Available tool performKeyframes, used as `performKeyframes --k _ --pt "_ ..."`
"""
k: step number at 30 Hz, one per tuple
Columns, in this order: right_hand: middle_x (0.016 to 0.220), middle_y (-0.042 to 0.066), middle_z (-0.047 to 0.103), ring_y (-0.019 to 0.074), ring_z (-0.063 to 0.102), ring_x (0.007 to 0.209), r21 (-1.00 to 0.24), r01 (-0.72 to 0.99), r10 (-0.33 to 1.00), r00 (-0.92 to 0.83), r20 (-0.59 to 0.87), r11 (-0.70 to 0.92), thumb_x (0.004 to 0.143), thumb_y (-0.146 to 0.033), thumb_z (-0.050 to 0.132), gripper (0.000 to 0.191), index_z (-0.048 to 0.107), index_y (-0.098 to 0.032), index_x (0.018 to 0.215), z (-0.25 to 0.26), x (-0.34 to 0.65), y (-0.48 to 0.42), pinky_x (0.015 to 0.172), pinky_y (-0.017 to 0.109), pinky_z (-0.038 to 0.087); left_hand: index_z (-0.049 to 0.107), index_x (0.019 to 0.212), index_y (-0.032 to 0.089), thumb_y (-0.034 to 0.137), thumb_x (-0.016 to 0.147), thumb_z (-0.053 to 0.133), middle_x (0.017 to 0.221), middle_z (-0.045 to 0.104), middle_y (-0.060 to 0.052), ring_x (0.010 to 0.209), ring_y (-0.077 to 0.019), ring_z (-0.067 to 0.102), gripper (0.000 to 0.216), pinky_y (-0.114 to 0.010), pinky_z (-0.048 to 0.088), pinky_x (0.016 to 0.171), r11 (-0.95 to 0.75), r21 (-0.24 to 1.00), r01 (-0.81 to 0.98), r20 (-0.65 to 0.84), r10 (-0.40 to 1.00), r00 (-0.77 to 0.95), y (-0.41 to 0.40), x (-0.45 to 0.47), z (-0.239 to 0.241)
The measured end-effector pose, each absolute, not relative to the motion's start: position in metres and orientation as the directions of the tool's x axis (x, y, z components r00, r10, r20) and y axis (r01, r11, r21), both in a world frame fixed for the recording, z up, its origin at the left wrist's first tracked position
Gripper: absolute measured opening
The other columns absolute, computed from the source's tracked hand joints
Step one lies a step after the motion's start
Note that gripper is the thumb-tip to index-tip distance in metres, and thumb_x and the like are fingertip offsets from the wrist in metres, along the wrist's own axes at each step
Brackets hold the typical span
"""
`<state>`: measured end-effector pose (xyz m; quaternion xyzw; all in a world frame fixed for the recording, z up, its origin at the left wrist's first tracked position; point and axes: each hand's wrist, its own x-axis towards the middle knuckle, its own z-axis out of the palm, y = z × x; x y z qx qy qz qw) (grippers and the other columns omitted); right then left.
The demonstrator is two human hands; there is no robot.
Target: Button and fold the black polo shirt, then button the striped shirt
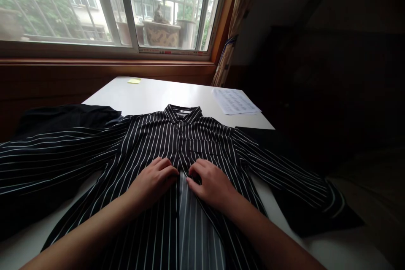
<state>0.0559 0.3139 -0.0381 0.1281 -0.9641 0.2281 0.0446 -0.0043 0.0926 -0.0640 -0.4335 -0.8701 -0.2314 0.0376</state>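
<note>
A black shirt with white stripes (152,135) lies face up on a white table (152,93), collar toward the window, sleeves spread left and right. My left hand (154,182) rests on the left front panel with fingers curled, pinching the edge of the button placket. My right hand (211,182) sits on the right front panel, its fingers bent and pinching the opposite placket edge. The two hands nearly meet at mid-chest. Below them the shirt front gapes and shows the grey inside.
A dark garment (69,116) lies on the table at the left behind the sleeve. A printed sheet of paper (236,101) and a yellow sticky note (134,80) lie at the far side. A window and wooden sill stand beyond; the right side is dark.
</note>
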Motion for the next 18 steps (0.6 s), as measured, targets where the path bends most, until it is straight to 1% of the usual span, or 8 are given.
performKeyframes --k 4,6,8,13,16,18 --pt "0.093 0.002 0.06 0.0201 0.057 0.085 -0.391 -0.261 -0.242 -0.965 0.099 0.883 0.081 -0.031 0.07 0.018 0.056 -0.024 0.09 -0.034 0.0599 0.3149 0.072 0.034 0.048 0.062 0.101 0.024 0.022 0.094 0.058 0.101 0.062 -0.004 0.094 -0.0216 0.055 0.008 -0.038 0.05 0.084 0.516 0.385 0.765 0.261 0.734 -0.627 0.093 -0.0039 -0.0628" --pt "0.094 0.003 0.06 0.0209 0.057 0.086 -0.37 -0.263 -0.247 -0.965 0.091 0.891 0.08 -0.031 0.07 0.02 0.055 -0.024 0.092 -0.0325 0.0618 0.315 0.072 0.035 0.048 0.061 0.099 0.023 0.023 0.094 0.059 0.1 0.062 -0.003 0.094 -0.0216 0.055 0.005 -0.038 0.05 0.084 0.523 0.398 0.754 0.252 0.728 -0.638 0.0933 -0.0038 -0.0624" --pt "0.096 0.003 0.06 0.0214 0.057 0.087 -0.343 -0.271 -0.255 -0.963 0.09 0.9 0.081 -0.032 0.069 0.019 0.055 -0.024 0.092 -0.0319 0.0634 0.3144 0.072 0.035 0.049 0.06 0.096 0.023 0.023 0.093 0.06 0.099 0.061 -0.003 0.094 -0.0215 0.055 0.002 -0.037 0.05 0.083 0.532 0.405 0.744 0.244 0.721 -0.648 0.0935 -0.0039 -0.0627" --pt "0.096 0.004 0.059 0.0217 0.057 0.088 -0.286 -0.267 -0.242 -0.963 0.118 0.92 0.084 -0.03 0.064 0.012 0.055 -0.024 0.088 -0.033 0.0643 0.3111 0.073 0.035 0.049 0.059 0.095 0.023 0.022 0.092 0.062 0.098 0.062 -0.002 0.092 -0.0209 0.055 0.004 -0.036 0.048 0.082 0.529 0.416 0.74 0.255 0.713 -0.653 0.0934 -0.0047 -0.0638" --pt "0.094 0.003 0.06 0.0213 0.058 0.088 -0.274 -0.266 -0.24 -0.962 0.128 0.924 0.087 -0.027 0.06 0.006 0.055 -0.023 0.087 -0.0345 0.0634 0.3098 0.074 0.034 0.048 0.059 0.094 0.022 0.021 0.092 0.062 0.095 0.062 -0.001 0.091 -0.0203 0.055 0.004 -0.035 0.048 0.081 0.52 0.435 0.736 0.259 0.71 -0.655 0.0931 -0.0048 -0.0637" --pt "0.093 0.004 0.06 0.0211 0.058 0.087 -0.281 -0.267 -0.238 -0.962 0.131 0.922 0.089 -0.03 0.059 0.007 0.056 -0.023 0.088 -0.0354 0.0626 0.3094 0.073 0.034 0.048 0.058 0.093 0.022 0.019 0.092 0.062 0.093 0.063 -0.001 0.089 -0.0194 0.055 0.005 -0.034 0.047 0.08 0.507 0.458 0.731 0.263 0.708 -0.656 0.0928 -0.0048 -0.0637"
